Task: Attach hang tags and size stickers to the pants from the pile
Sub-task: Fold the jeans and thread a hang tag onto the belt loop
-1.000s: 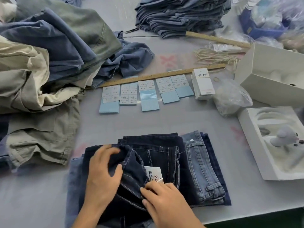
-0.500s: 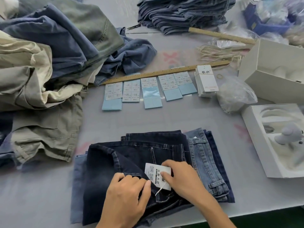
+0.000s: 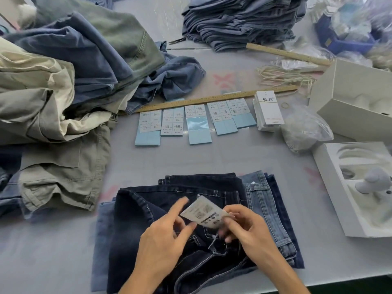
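Note:
Folded dark denim pants point(image 3: 135, 211) lie on top of a short stack near the table's front edge. Above their waistband my right hand point(image 3: 248, 228) pinches a white hang tag point(image 3: 203, 212), tilted and blurred, with a thin string hanging below it. My left hand point(image 3: 165, 240) hovers just left of the tag, index finger stretched out and thumb near the tag's lower edge, holding nothing. Size sticker sheets point(image 3: 195, 122) on blue backing lie in a row mid-table. A stack of blank hang tags point(image 3: 268, 109) stands at the row's right end.
A loose pile of pants point(image 3: 70, 75) fills the left. A folded denim stack point(image 3: 237, 20) sits at the back. Two wooden rulers point(image 3: 212, 99), a bundle of tag strings point(image 3: 282, 76), a plastic bag point(image 3: 305, 126) and white boxes point(image 3: 356, 187) crowd the right.
My right hand has lifted the hang tag off the denim and tilted it. My left hand has let go of the waistband and risen beside the tag, index finger extended.

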Motion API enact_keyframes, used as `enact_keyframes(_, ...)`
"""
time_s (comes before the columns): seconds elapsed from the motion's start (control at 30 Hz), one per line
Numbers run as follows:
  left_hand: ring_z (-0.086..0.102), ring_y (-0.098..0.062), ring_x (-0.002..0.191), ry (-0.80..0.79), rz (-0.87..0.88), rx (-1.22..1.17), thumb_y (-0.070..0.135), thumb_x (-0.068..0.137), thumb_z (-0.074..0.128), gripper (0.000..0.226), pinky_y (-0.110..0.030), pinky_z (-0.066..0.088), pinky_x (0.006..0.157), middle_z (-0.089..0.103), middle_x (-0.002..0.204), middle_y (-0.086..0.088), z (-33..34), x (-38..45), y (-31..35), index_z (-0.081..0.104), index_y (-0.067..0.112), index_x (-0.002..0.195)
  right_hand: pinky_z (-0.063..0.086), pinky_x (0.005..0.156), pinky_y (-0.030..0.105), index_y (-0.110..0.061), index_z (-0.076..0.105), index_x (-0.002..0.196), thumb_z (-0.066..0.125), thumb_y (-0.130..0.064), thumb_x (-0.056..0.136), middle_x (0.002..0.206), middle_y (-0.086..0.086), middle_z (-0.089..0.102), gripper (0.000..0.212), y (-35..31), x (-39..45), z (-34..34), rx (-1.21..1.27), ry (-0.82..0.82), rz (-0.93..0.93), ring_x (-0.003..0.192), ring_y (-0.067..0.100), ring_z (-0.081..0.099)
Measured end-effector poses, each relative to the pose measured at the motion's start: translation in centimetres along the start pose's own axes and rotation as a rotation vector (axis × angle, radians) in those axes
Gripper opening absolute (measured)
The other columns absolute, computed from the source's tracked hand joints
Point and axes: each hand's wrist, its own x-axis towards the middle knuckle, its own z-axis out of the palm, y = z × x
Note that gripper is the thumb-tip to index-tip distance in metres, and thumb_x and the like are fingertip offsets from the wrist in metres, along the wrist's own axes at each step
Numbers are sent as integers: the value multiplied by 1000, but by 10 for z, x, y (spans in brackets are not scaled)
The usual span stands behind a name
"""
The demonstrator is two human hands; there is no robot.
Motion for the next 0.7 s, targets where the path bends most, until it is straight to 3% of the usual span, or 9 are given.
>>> enact_keyframes(0.07, 67, -8, 79, 9, 147, -144, 12, 86, 81, 38, -19, 50, 67, 71, 92, 20, -6, 6, -3, 74, 40, 110, 60, 77, 35, -11, 75, 90, 61, 15, 91, 105, 8, 73, 30, 0, 0, -2, -15, -35, -22, 91, 28, 73)
enact_keyframes(0.13, 70, -8, 85, -4, 335, -140, -2, 78, 84, 32, -23, 54, 68, 70, 97, 17, -6, 7, -6, 79, 22, 98, 54, 77, 39, -5, 73, 84, 59, 21, 88, 112, 0, 69, 30, 4, -1, -4, -27, -21, -16, 96, 31, 71)
enact_keyframes(0.23, 71, -9, 94, -73, 452, -162, -1, 81, 82, 22, -27, 58, 75, 70, 107, 17, 1, 2, -13, 76, 18, 92, 48, 70, 35, -4, 69, 76, 59, 22, 86, 112, -2, 66, 30, 10, -3, -7, -68, 28, -9, 90, 28, 69)
enact_keyframes(0.4, 69, -10, 108, -75, 416, -168, 2, 80, 84, 32, -30, 59, 82, 68, 121, 17, 5, -8, -22, 75, 26, 100, 49, 71, 25, -7, 69, 72, 59, 24, 83, 113, -7, 67, 35, 16, -7, -3, -97, -7, -37, 95, 20, 69)
enact_keyframes(0.47, 71, -8, 105, -74, 405, -166, 7, 78, 86, 35, -28, 59, 81, 71, 118, 17, 6, -10, -24, 77, 29, 104, 50, 74, 22, -7, 71, 76, 63, 21, 84, 115, -4, 69, 29, 16, -7, 0, -93, -27, -45, 98, 21, 70)
enact_keyframes(0.57, 76, -17, 82, -69, 92, -483, 23, 88, 79, 18, -26, 60, 70, 79, 96, 6, 3, -10, -12, 79, 35, 102, 53, 64, 24, -15, 75, 88, 77, 0, 86, 96, 8, 76, 15, 9, -6, 4, -46, -80, 10, 73, 18, 70)
enact_keyframes(0.63, 76, -25, 72, -86, -141, -677, 30, 90, 71, 16, -25, 60, 64, 79, 90, -2, 2, -7, -4, 75, 40, 102, 47, 51, 23, -26, 75, 90, 79, -16, 87, 87, 8, 76, 12, 4, -4, 7, -72, -66, 44, 55, 15, 57)
enact_keyframes(0.7, 76, -29, 71, -129, -203, -736, 30, 93, 64, 17, -26, 60, 63, 79, 92, -8, 1, -3, -2, 72, 40, 104, 42, 46, 20, -31, 73, 90, 76, -31, 86, 84, 7, 76, 5, -2, -4, 10, -81, -42, 37, 47, 12, 50)
